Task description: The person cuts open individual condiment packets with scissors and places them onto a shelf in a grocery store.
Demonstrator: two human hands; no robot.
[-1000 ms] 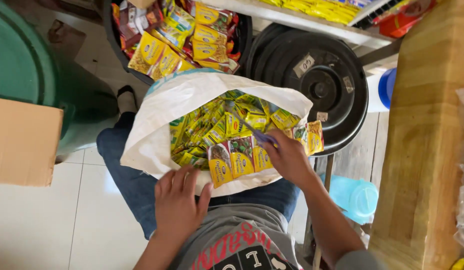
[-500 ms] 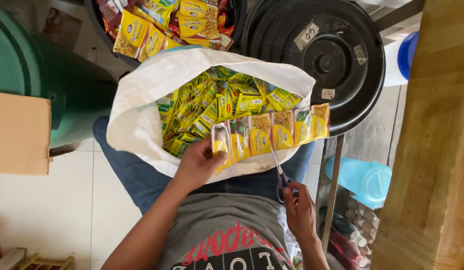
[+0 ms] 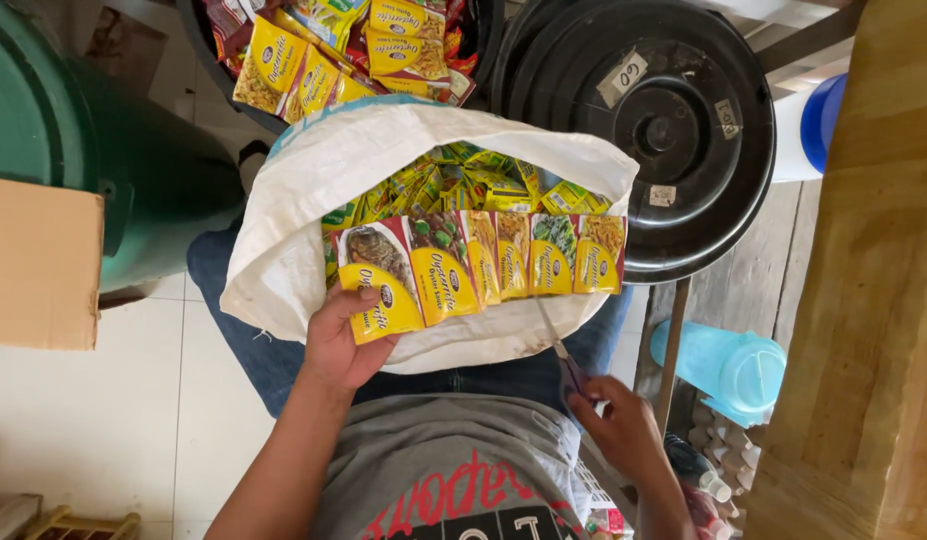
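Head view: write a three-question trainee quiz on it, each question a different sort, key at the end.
1. True or false: the left hand holds one end of the sachet strip.
2. The right hand holds: A) a cup, B) scissors, C) a box.
3. Fill in: the strip hangs over the open white ____.

Key: 1 true; 2 B; 3 sack.

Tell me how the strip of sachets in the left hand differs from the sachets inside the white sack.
The strip of sachets hangs joined in one flat row, faces up, held at its end by the left hand; the sachets inside the white sack lie jumbled and tilted. The strip lies across the sack's opening; the others sit deeper. Both are yellow and green.
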